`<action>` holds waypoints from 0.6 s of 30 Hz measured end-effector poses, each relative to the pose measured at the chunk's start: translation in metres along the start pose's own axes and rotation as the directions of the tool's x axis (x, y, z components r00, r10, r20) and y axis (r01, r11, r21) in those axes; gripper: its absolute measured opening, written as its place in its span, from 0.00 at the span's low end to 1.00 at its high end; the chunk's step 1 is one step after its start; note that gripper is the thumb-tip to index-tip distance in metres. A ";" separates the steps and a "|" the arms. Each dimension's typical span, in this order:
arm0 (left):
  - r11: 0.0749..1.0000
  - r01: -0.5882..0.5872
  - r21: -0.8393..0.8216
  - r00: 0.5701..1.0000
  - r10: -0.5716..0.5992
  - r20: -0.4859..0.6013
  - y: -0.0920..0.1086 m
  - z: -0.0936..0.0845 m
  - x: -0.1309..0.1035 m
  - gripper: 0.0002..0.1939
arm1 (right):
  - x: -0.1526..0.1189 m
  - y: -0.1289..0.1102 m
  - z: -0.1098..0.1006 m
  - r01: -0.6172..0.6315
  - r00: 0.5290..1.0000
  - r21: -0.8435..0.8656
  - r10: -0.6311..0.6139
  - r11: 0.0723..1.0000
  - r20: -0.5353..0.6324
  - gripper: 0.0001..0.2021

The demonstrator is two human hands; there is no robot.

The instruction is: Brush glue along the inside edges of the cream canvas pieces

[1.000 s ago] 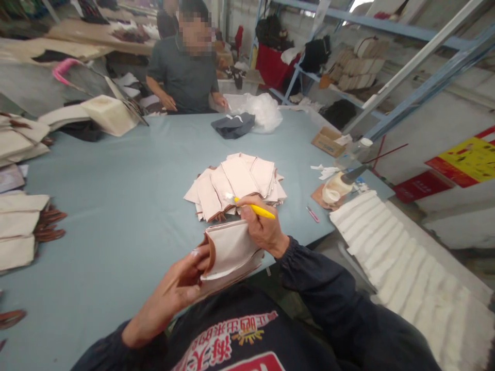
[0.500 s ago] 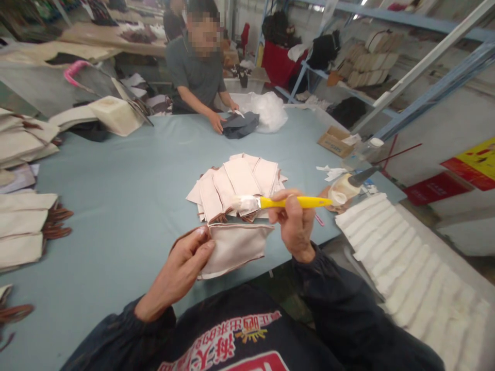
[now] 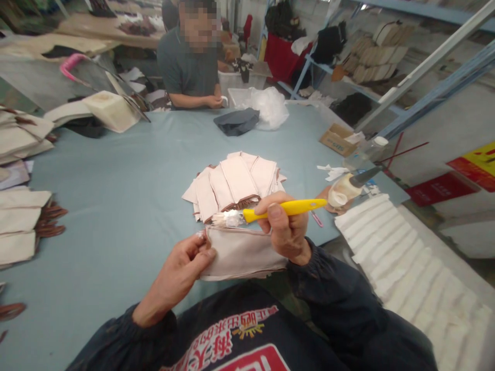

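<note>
My left hand (image 3: 180, 268) pinches the left end of a pale fabric piece (image 3: 243, 253) with brown edges, near the table's front edge. In my right hand (image 3: 284, 224) is a yellow-handled brush (image 3: 297, 207), its bristles pointing left and coated in something white. Those bristles are at the piece's upper edge, close to my left fingertips. My right hand covers part of the piece's right end. Just beyond lies a fanned pile of similar pale pieces (image 3: 235, 178) on the blue-green table (image 3: 135, 175).
Across the table a person (image 3: 189, 67) holds something small and white near a dark fabric piece (image 3: 236, 121) and a clear plastic bag (image 3: 268, 107). At right are a cardboard box (image 3: 338, 140), a cut-open container (image 3: 342, 193) and white layered strips (image 3: 406, 257). Fabric stacks (image 3: 23, 221) line the left.
The brush has moved left and down to the piece's upper edge. More of the piece's length shows. The person across has drawn their hands back from the dark fabric.
</note>
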State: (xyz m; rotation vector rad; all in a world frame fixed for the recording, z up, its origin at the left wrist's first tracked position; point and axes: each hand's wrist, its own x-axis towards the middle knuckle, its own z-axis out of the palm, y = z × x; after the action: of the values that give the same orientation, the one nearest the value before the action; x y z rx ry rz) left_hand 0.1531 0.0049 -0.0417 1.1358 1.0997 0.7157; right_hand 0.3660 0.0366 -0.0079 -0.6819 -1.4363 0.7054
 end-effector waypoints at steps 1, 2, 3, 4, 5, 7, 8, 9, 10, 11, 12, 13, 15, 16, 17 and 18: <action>1.000 0.006 0.001 1.000 -0.006 0.009 -0.001 0.000 0.000 0.16 | -0.001 -0.002 -0.002 0.005 1.000 -0.009 -0.005 1.000 0.009 0.12; 1.000 0.011 0.005 1.000 -0.011 0.011 -0.001 0.001 -0.001 0.16 | -0.002 -0.004 -0.004 0.021 0.999 -0.032 -0.020 0.999 0.045 0.12; 1.000 0.013 0.010 1.000 -0.013 0.015 -0.001 0.002 -0.001 0.16 | -0.003 -0.004 -0.005 0.048 0.995 -0.062 -0.042 0.997 0.095 0.11; 1.000 0.011 0.015 1.000 -0.012 0.019 0.000 0.004 -0.001 0.16 | -0.004 -0.003 -0.006 0.076 0.988 -0.096 -0.062 0.992 0.140 0.10; 1.000 0.005 0.022 1.000 -0.005 0.020 0.001 0.005 -0.001 0.15 | -0.005 -0.002 -0.006 0.096 0.983 -0.130 -0.074 0.987 0.166 0.09; 0.999 -0.018 0.032 1.000 0.017 0.014 0.002 0.008 -0.001 0.14 | -0.007 0.000 -0.007 0.095 0.987 -0.161 -0.073 0.982 0.140 0.09; 0.999 -0.025 0.029 1.000 0.025 0.013 0.003 0.009 -0.001 0.13 | -0.007 0.001 -0.008 0.075 0.993 -0.156 -0.060 0.985 0.102 0.09; 0.999 -0.027 0.020 1.000 0.027 0.012 0.004 0.010 -0.001 0.13 | -0.008 0.002 -0.008 0.059 0.996 -0.148 -0.048 0.987 0.081 0.10; 1.000 -0.019 0.007 1.000 0.019 0.015 0.005 0.011 -0.001 0.13 | -0.009 0.002 -0.008 0.057 0.996 -0.147 -0.046 0.987 0.081 0.10; 1.000 -0.006 -0.010 1.000 0.006 0.016 0.005 0.012 -0.002 0.14 | -0.009 0.001 -0.008 0.071 0.994 -0.158 -0.056 0.985 0.097 0.11; 1.000 0.008 -0.026 1.000 -0.007 0.015 0.006 0.013 -0.002 0.14 | -0.010 0.001 -0.007 0.095 0.990 -0.177 -0.074 0.980 0.123 0.11; 0.999 0.019 -0.040 1.000 -0.019 0.008 0.006 0.013 -0.003 0.15 | -0.009 0.001 -0.007 0.124 0.985 -0.202 -0.095 0.972 0.146 0.12; 0.997 0.032 -0.069 0.999 -0.034 -0.021 0.006 0.014 -0.005 0.17 | -0.009 0.002 -0.007 0.174 0.977 -0.246 -0.136 0.954 0.166 0.12; 0.995 0.039 -0.087 0.999 -0.042 -0.034 0.005 0.014 -0.005 0.17 | -0.008 0.003 -0.007 0.192 0.974 -0.259 -0.151 0.947 0.170 0.12; 0.993 0.048 -0.108 0.997 -0.054 -0.046 0.004 0.015 -0.005 0.18 | -0.008 0.003 -0.008 0.210 0.970 -0.265 -0.165 0.941 0.180 0.11; 0.989 0.061 -0.131 0.996 -0.069 -0.057 0.003 0.016 -0.005 0.19 | -0.008 0.004 -0.009 0.228 0.964 -0.268 -0.178 0.936 0.198 0.11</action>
State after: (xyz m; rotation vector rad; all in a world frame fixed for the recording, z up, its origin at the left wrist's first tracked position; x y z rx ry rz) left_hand 0.1665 -0.0042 -0.0369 0.9692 1.1205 0.7638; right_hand 0.3746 0.0323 -0.0161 -0.6952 -1.7628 0.4007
